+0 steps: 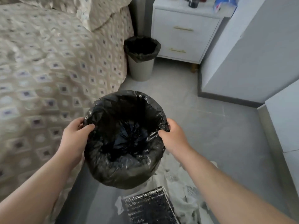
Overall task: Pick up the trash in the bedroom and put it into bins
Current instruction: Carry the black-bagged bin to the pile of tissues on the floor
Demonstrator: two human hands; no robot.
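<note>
A bedroom with a grey tiled floor (pixel 210 126); along the left side runs a bed (pixel 48 70) under a beige quilt with small diamond shapes. Next to it the left hand (pixel 76 136) grips the rim of a bin lined with a black bag (pixel 126 172), thumb hooked over the edge and fingers down the outside. The bin's mouth faces up toward the camera, and no trash shows inside, only the dark creased liner. It seems to be held off the floor rather than standing on it. Behind it, beside the foot of the bed, a second lined bin (pixel 142 68) stands on the tiles. Low in the view, just beyond the held bin, lie a shiny black packet (pixel 148 207) and crumpled white paper (pixel 182 180), strewn on the floor. The right hand (pixel 174 136) grasps the opposite rim in the same way. Further right are a white nightstand (pixel 184 38) with gold handles and a pale wall (pixel 250 54).

The step in hand looks like bringing the bin to the litter. Next it should be set down close to the paper, which frees a hand to gather the pieces and drop them in
</note>
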